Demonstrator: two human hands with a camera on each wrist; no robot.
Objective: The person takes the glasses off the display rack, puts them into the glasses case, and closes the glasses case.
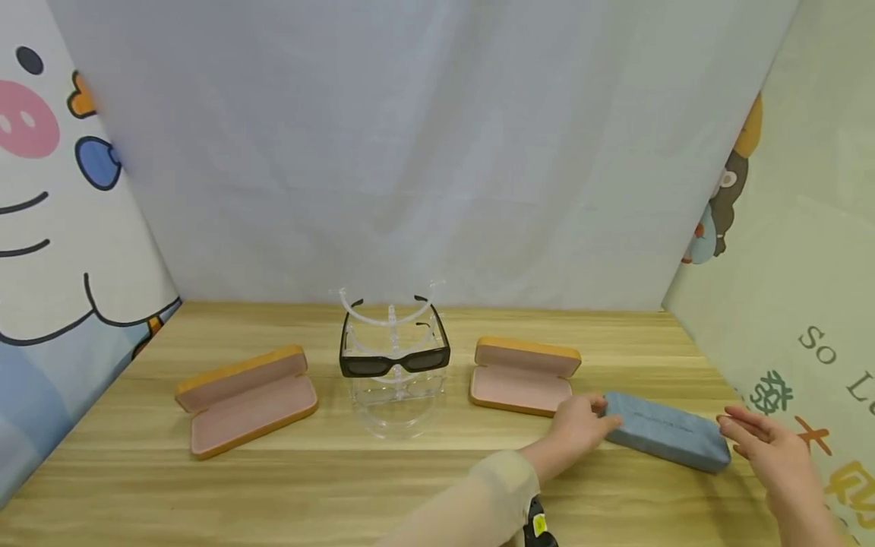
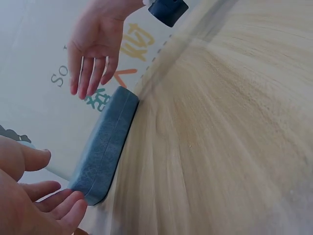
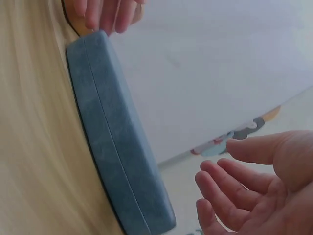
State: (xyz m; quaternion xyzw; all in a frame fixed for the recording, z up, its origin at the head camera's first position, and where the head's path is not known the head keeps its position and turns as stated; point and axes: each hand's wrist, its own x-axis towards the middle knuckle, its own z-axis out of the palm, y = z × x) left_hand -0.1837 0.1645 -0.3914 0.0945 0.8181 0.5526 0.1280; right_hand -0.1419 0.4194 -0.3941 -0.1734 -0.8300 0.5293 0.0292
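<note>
A closed blue glasses case [image 1: 666, 431] lies on the wooden table at the right. My left hand [image 1: 579, 427] is at its left end, fingers relaxed and close against the end. Beyond the case's other end, my right hand [image 1: 775, 448] hovers with loosely bent fingers, a small gap between them and the case. In the left wrist view the left fingertips [image 2: 63, 205] are beside the near end of the case [image 2: 107, 144]; whether they touch is hard to tell. The right wrist view shows the right hand [image 3: 249, 191] apart from the case [image 3: 115, 127], holding nothing.
Black sunglasses [image 1: 395, 365] sit on a clear stand [image 1: 393, 319] at the middle. An open orange case with pink lining [image 1: 254, 406] lies to its left, and another [image 1: 522, 380] to its right, near my left hand. A white curtain [image 1: 410, 152] hangs behind the table.
</note>
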